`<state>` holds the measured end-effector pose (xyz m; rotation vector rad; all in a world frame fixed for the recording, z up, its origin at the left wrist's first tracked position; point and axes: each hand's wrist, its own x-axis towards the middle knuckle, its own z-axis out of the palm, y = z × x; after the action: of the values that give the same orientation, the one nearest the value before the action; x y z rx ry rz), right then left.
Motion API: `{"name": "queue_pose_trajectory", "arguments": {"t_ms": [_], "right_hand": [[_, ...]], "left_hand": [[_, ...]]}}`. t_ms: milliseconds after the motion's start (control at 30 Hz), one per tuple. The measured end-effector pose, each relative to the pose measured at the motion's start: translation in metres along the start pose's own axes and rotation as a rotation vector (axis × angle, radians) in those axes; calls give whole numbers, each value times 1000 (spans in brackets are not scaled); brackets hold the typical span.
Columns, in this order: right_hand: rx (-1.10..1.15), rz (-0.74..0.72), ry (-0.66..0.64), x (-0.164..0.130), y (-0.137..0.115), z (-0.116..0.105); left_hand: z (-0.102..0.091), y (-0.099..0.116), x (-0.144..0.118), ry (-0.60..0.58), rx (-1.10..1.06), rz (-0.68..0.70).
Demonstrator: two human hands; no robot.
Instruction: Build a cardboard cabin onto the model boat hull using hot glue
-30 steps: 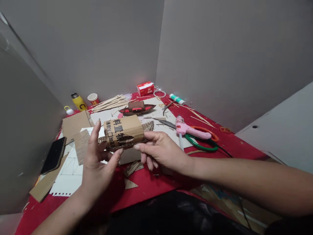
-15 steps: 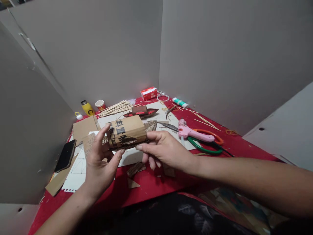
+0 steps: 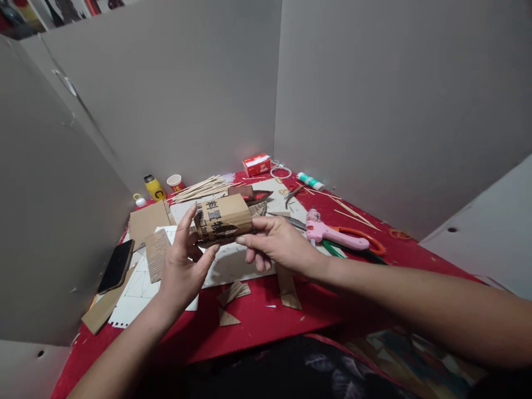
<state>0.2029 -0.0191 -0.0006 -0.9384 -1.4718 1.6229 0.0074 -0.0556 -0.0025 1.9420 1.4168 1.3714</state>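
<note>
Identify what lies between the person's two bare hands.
In the head view, a rounded tan cardboard piece with black lettering lies between the left hand and right hand.

We worked in small craft nook: grey panels [image 3: 353,111] hemmed in red table [image 3: 257,332]. Before us lay pink glue gun [image 3: 334,234], scissors [image 3: 378,239], pile of thin sticks [image 3: 201,189], cardboard scraps [image 3: 290,291], paper with drawn lines [image 3: 137,287].

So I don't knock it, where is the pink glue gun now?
In the head view's right half, the pink glue gun lies across the scissors, beyond the right forearm.
</note>
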Motion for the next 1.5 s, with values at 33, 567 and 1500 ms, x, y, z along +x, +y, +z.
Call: {"name": "queue_pose_trajectory", "arguments": {"t_ms": [33,567,1500], "right_hand": [[-7,-3,-2,-1,-1,0],[11,-15,-38,3,2,-1],[-186,51,-673,14,-11,-59]], "left_hand": [[0,0,0,7,7,3],[5,-6,-2,37,-3,181],[32,20,2,-197,-1187,-1056]]}}
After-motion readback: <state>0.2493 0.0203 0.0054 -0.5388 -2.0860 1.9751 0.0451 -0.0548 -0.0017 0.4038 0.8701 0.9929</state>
